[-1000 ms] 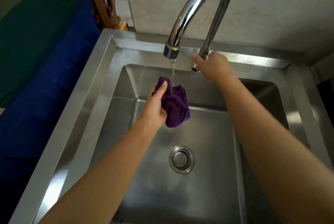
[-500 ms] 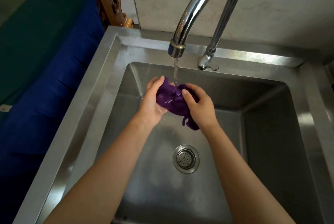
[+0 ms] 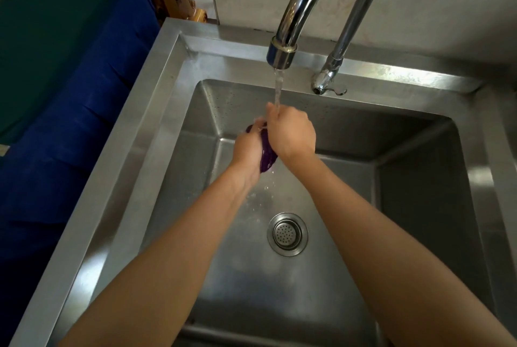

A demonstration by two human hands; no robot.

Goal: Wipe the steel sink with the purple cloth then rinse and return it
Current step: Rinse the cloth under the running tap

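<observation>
- Both hands are closed tight around the purple cloth (image 3: 266, 157), which is squeezed between the left hand (image 3: 246, 148) and the right hand (image 3: 291, 134).
- Only a small dark part of the cloth is seen, poking out between and below the two hands.
- The cloth is held up in the air over the steel sink (image 3: 167, 111), above the floor of the bowl and farther back than the drain (image 3: 287, 234).
- Water is being poured from the tap (image 3: 281, 53), and the stream (image 3: 277, 89) lands on the top of the right hand.
- Drops are seen falling from the cloth down toward the drain.
- The rinsing step is judged to be under way, and the cloth has not yet been put back.
- Water could be splashed over the rim onto the blue cover (image 3: 84, 95) beside the sink, because the stream is broken by the hand and not the cloth.
- The wet cloth could be dropped into the bowl if the squeeze is let go too soon.
- The tap could be left running, since the tap handle (image 3: 330, 89) is not being touched.
- Most of the cloth is hidden inside the hands, so how clean it is cannot be told.
- The top of the tap is cut off by the edge of the view.
- The place where the cloth belongs is not shown.
</observation>
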